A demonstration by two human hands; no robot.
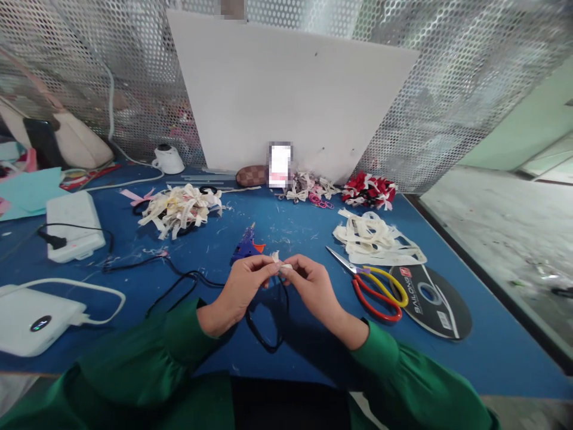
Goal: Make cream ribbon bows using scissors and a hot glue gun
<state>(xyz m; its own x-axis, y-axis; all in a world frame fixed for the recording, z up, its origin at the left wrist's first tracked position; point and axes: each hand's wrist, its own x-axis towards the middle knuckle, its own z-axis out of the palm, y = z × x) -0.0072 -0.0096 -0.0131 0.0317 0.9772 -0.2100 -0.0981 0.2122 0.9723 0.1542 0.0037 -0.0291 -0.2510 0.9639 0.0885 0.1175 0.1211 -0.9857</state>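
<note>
My left hand (244, 286) and my right hand (311, 286) meet above the middle of the table, fingertips pinched together. Between them is a small piece of white ribbon (275, 256), its tip sticking up past the left fingers. A black elastic loop (268, 346) hangs beneath the hands; where it joins the ribbon is hidden by the fingers. Just beyond my left hand lies a blue glue gun (245, 243) with an orange trigger. Scissors (376, 289) with red and yellow handles lie open to the right of my right hand.
White ribbon strips (376, 239) lie at right, beside a round black spool (432, 301). A pile of white bows (179, 209) is at left; red and white bows (369, 190) sit at back right. A phone (280, 164) leans on a white board. Cords run leftward towards white power banks (40, 319).
</note>
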